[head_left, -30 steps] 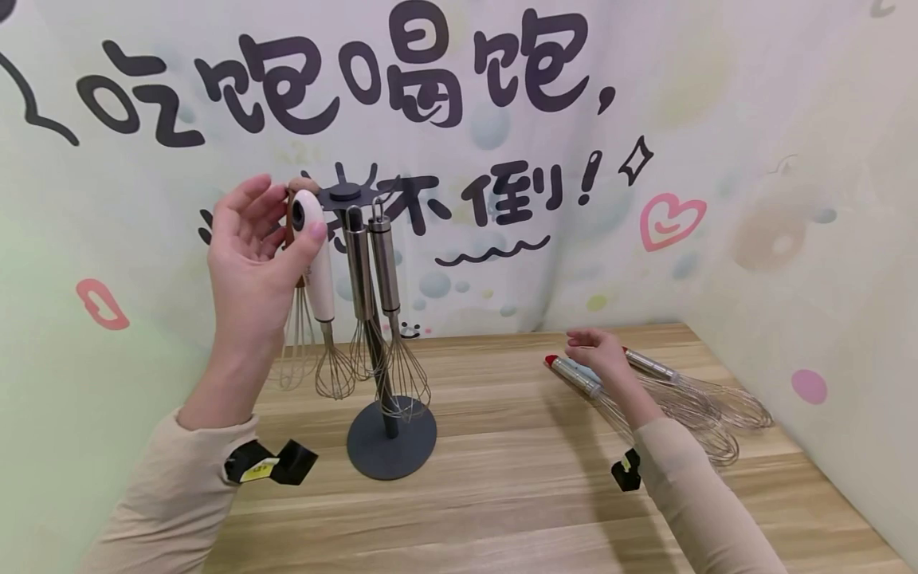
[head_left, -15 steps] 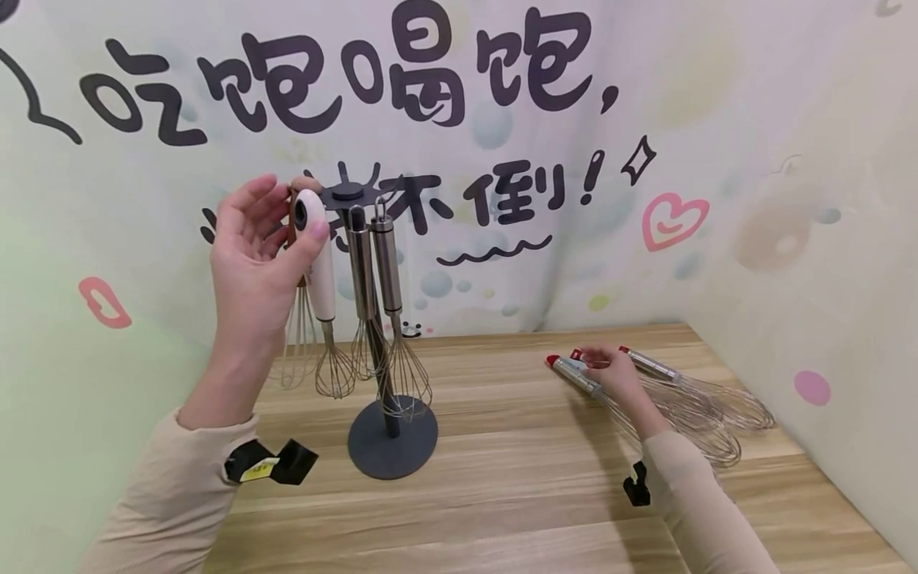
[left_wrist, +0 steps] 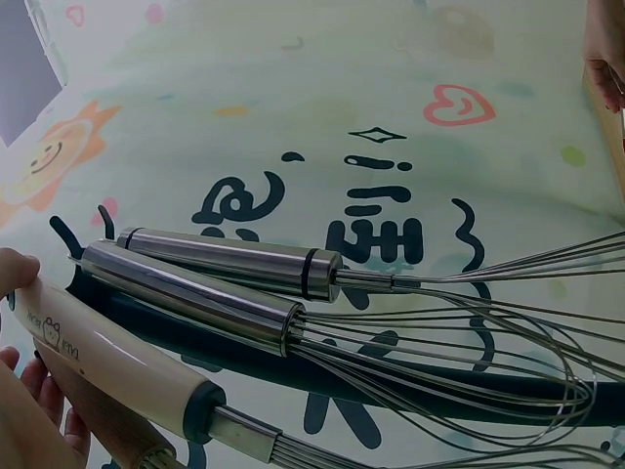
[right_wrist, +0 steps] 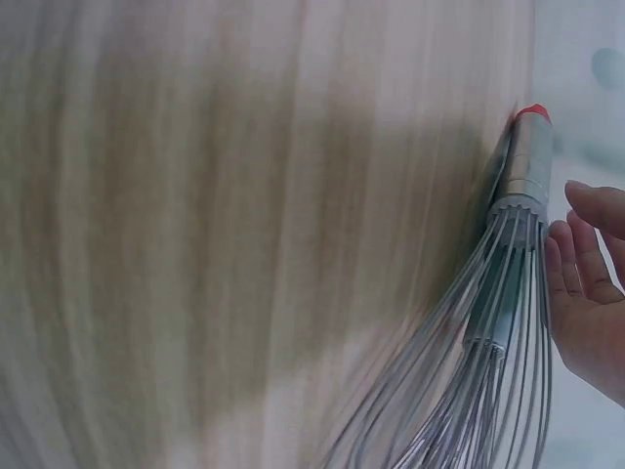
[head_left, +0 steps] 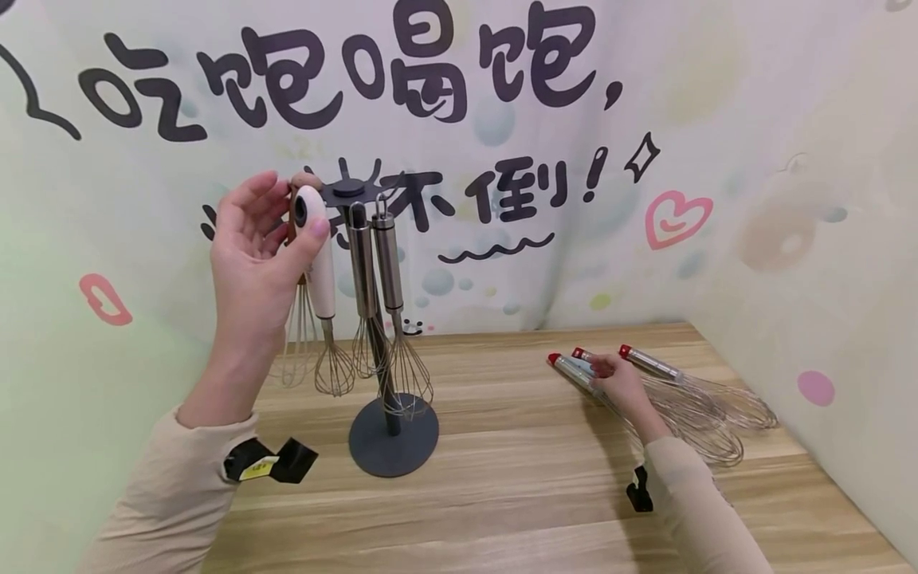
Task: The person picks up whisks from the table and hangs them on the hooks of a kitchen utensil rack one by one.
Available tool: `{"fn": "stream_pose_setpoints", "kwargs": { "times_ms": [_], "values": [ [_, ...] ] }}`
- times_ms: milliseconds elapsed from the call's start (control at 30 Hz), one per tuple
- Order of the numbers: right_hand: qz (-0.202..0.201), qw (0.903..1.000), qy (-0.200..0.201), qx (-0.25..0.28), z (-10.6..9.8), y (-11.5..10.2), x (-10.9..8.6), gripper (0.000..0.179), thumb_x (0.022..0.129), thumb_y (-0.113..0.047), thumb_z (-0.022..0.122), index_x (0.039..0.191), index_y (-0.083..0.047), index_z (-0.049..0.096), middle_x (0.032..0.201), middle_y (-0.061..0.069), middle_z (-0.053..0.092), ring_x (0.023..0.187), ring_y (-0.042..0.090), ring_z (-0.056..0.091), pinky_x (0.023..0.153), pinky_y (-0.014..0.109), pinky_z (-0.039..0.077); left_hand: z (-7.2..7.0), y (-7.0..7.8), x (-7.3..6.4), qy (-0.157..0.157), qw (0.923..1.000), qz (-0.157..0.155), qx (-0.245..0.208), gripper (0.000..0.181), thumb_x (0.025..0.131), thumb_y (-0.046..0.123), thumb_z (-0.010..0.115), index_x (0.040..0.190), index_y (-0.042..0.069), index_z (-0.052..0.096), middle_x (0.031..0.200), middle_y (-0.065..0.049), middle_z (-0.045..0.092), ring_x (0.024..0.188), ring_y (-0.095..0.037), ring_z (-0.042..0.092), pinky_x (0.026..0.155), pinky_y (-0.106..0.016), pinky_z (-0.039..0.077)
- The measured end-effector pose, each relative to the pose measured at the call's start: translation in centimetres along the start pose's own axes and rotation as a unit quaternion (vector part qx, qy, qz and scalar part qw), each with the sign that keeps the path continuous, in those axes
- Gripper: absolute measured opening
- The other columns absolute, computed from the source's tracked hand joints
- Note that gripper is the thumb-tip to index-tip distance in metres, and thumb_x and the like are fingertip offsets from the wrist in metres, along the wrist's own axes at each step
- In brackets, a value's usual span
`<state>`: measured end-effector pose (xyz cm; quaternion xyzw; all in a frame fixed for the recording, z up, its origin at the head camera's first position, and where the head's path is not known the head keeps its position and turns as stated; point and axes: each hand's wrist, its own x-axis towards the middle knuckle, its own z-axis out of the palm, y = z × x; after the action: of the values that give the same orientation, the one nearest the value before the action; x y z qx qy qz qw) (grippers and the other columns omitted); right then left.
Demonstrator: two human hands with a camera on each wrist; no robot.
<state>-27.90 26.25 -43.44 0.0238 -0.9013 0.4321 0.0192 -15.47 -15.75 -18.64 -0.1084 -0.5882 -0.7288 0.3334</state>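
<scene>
At the top of the stand [head_left: 349, 189], the left hand [head_left: 251, 247] pinches a white whisk [head_left: 325, 283]; the left wrist view brings out lettering [left_wrist: 54, 330] on its handle, while only the head view shows the round base [head_left: 390, 456]. The right hand [head_left: 624, 389], thumb apart from fingers, is beside three red-tipped whisks [head_left: 651, 363] on the table [head_left: 516, 470]. Four are at the stand: that one, one brown whisk [left_wrist: 103, 405], two steel whisks [head_left: 363, 271].

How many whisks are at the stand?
4: brown-handled whisk and white-handled whisk at the left hand; middle metal whisk, rightmost metal whisk beside them. Others may be hidden.
</scene>
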Motion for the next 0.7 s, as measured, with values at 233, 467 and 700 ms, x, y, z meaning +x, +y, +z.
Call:
{"fn": "stream_pose_setpoints", "kwargs": {
  "times_ms": [233, 467, 700],
  "values": [
    [-0.011, 0.9998, 0.014, -0.003, 0.22, 0.91, 0.38, 0.041, 0.079, 0.011, 0.063, 0.119, 0.014, 0.056, 0.113, 0.034, 0.060, 0.104, 0.043, 0.060, 0.080, 0.035, 0.056, 0.08, 0.04, 0.04, -0.002, 1.0000, 0.004, -0.001, 0.051, 0.078, -0.003, 0.069, 0.124, 0.008, 0.050, 0.115, -0.001, 0.053, 0.112, -0.015, 0.051, 0.093, -0.018, 0.042],
    [-0.026, 0.9995, 0.013, -0.014, 0.39, 0.91, 0.50, 0.038, 0.078, 0.013, 0.065, 0.115, 0.016, 0.057, 0.109, 0.035, 0.061, 0.104, 0.045, 0.060, 0.081, 0.036, 0.057, 0.11, 0.08, 0.09, -0.002, 1.0000, 0.004, -0.001, 0.051, 0.078, -0.003, 0.069, 0.124, 0.008, 0.050, 0.115, -0.001, 0.054, 0.112, -0.015, 0.051, 0.093, -0.018, 0.042],
    [-0.025, 0.9987, 0.005, -0.043, 0.65, 0.79, 0.45, 0.037, 0.075, 0.014, 0.064, 0.111, 0.016, 0.058, 0.108, 0.034, 0.062, 0.103, 0.045, 0.060, 0.090, 0.049, 0.053, 0.06, 0.06, 0.00, 0.000, 1.0000, 0.002, 0.000, 0.050, 0.078, -0.003, 0.069, 0.123, 0.009, 0.050, 0.115, -0.001, 0.054, 0.111, -0.014, 0.051, 0.092, -0.019, 0.041]
  ]
}}
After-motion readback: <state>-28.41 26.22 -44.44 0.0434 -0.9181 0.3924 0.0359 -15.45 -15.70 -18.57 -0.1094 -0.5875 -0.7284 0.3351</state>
